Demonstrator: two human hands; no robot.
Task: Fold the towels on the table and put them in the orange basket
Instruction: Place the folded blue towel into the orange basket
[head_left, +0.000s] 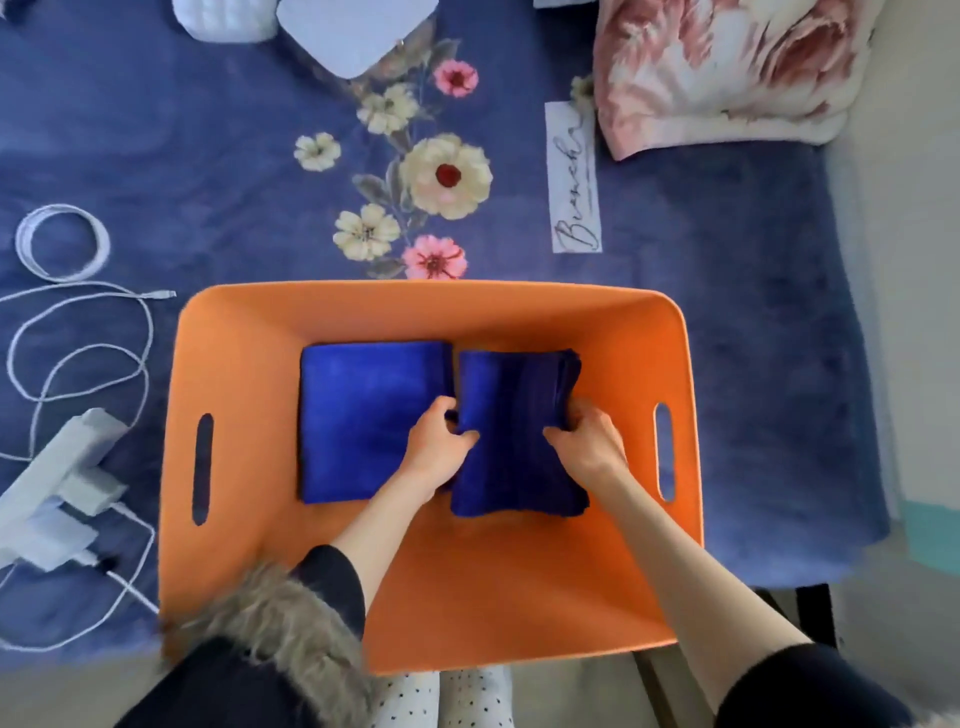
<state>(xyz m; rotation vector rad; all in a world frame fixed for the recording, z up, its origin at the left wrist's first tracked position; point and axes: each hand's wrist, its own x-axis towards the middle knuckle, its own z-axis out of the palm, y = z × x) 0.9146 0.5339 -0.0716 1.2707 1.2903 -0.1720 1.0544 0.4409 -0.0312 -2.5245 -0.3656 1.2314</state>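
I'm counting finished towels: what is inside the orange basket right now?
Inside the orange basket: one folded blue towel lying flat, and beside it a darker folded stack gripped by the left hand and right hand. Anything underneath them is covered.

The basket (431, 597) is orange. Two towels inside are blue: a bright one (363, 415) and a darker one (514, 415). The blanket (182, 156) is blue with pink and cream flowers. The cables (78, 322) are white.
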